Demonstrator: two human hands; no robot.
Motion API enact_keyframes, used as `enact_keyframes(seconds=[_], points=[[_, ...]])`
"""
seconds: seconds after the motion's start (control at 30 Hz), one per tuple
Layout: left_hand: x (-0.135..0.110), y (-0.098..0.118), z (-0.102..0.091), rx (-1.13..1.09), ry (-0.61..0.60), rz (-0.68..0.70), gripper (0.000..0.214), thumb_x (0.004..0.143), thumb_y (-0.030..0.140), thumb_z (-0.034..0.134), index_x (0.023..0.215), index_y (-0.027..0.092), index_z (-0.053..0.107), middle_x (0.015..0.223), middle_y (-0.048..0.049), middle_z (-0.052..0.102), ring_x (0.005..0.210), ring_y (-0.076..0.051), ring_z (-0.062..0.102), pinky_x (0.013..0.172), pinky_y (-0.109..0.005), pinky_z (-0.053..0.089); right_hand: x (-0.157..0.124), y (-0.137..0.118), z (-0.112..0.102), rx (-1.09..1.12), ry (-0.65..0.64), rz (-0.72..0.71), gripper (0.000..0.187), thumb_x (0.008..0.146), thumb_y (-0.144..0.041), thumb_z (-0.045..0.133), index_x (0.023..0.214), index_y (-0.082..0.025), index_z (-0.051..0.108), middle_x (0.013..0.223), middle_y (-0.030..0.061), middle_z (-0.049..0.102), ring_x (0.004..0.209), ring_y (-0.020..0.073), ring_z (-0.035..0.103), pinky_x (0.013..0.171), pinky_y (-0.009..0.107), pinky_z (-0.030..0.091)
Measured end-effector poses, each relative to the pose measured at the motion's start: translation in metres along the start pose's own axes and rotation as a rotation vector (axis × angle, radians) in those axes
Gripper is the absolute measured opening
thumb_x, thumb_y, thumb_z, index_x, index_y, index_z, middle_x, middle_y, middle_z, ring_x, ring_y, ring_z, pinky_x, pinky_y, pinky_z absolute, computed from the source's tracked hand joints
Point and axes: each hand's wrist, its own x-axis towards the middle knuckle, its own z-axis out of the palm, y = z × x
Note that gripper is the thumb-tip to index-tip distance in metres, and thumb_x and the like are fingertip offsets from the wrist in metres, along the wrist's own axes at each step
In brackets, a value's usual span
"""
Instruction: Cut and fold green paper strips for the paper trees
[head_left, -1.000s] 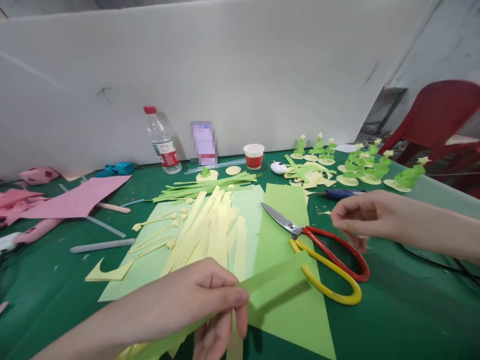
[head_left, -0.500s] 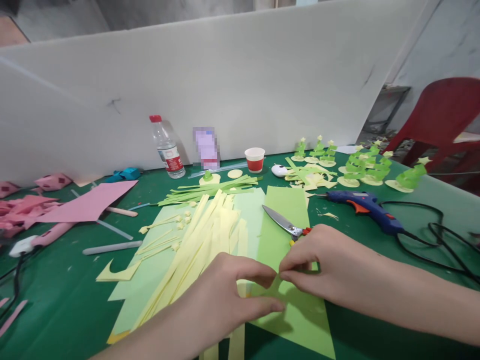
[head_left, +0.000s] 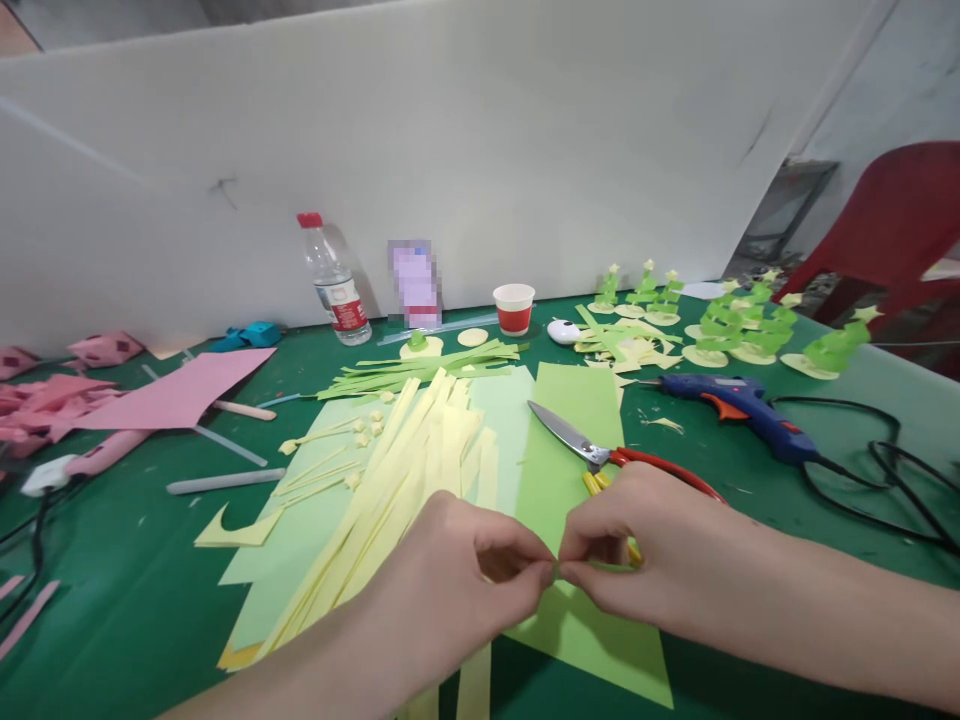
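My left hand (head_left: 465, 570) and my right hand (head_left: 630, 550) meet fingertip to fingertip low in the middle, both pinched shut on a thin green paper strip (head_left: 600, 566) that barely shows between them. They hover over a green paper sheet (head_left: 570, 440). Pale yellow paper strips (head_left: 405, 470) lie in a heap just left of my left hand. Scissors (head_left: 600, 455) with red and yellow handles rest on the green sheet, partly hidden behind my right hand.
A blue glue gun (head_left: 739, 405) with a black cord lies to the right. Small green paper trees (head_left: 739, 325) stand at the back right. A water bottle (head_left: 334, 280), a red paper cup (head_left: 514, 308), pink paper (head_left: 176, 390) and glue sticks (head_left: 225, 482) sit around.
My right hand came in from the right and met my left hand, and both now pinch the green strip. The glue gun came into view as the right hand left it.
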Motion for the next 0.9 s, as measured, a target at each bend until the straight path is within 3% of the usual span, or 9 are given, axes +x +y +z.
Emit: enact_keyframes(seconds=[0.1,0.23,0.37,0.53,0.63,0.9], points=[[0.003,0.000,-0.003,0.005,-0.021,-0.073,0.024,0.069,0.024,0.052,0.075,0.011,0.071,0.063,-0.0016,0.066,0.055,-0.012,0.054,0.055,-0.020,0.044,0.000,0.001,-0.005,0.003,-0.005,-0.040,0.020,0.065,-0.014,0.046,0.060,-0.015,0.065,0.052,0.0007,0.054,0.047,0.0085,0.037,0.049,0.022,0.031],[0.008,-0.001,-0.011,-0.088,-0.060,-0.148,0.019,0.064,0.022,0.053,0.070,0.012,0.069,0.067,-0.0030,0.067,0.059,-0.013,0.056,0.057,-0.021,0.046,0.000,0.007,-0.022,0.107,-0.095,0.018,0.017,0.066,-0.016,0.045,0.056,-0.016,0.059,0.052,-0.0011,0.052,0.049,0.0083,0.041,0.050,0.020,0.032],[0.011,-0.004,-0.015,-0.160,-0.105,-0.167,0.017,0.062,0.022,0.054,0.067,0.012,0.067,0.068,-0.0047,0.069,0.062,-0.015,0.059,0.059,-0.023,0.047,-0.002,0.015,-0.039,0.148,-0.175,0.009,0.018,0.068,-0.016,0.046,0.051,-0.016,0.050,0.050,-0.0030,0.043,0.049,0.0070,0.034,0.046,0.019,0.028],[0.010,-0.008,-0.020,-0.186,-0.111,-0.163,0.016,0.062,0.021,0.053,0.066,0.015,0.067,0.069,-0.0031,0.070,0.066,-0.017,0.063,0.062,-0.024,0.048,-0.006,0.020,-0.058,0.222,-0.250,0.102,0.021,0.073,-0.023,0.050,0.056,-0.015,0.059,0.051,-0.0012,0.054,0.045,0.0077,0.046,0.043,0.017,0.036],[0.010,-0.006,-0.023,-0.189,-0.117,-0.168,0.014,0.062,0.021,0.054,0.067,0.015,0.066,0.070,-0.0029,0.070,0.068,-0.018,0.063,0.062,-0.025,0.048,-0.006,0.024,-0.069,0.224,-0.248,0.097,0.021,0.073,-0.024,0.053,0.057,-0.015,0.065,0.054,0.0003,0.060,0.051,0.0092,0.053,0.047,0.016,0.040],[0.009,-0.010,-0.034,-0.100,-0.109,-0.212,0.015,0.065,0.022,0.051,0.066,0.015,0.065,0.070,-0.0028,0.071,0.069,-0.017,0.064,0.062,-0.023,0.046,-0.009,0.047,-0.089,0.157,-0.144,0.137,0.029,0.073,-0.018,0.047,0.053,-0.013,0.068,0.043,-0.0067,0.054,0.045,0.0013,0.044,0.045,0.015,0.028]])
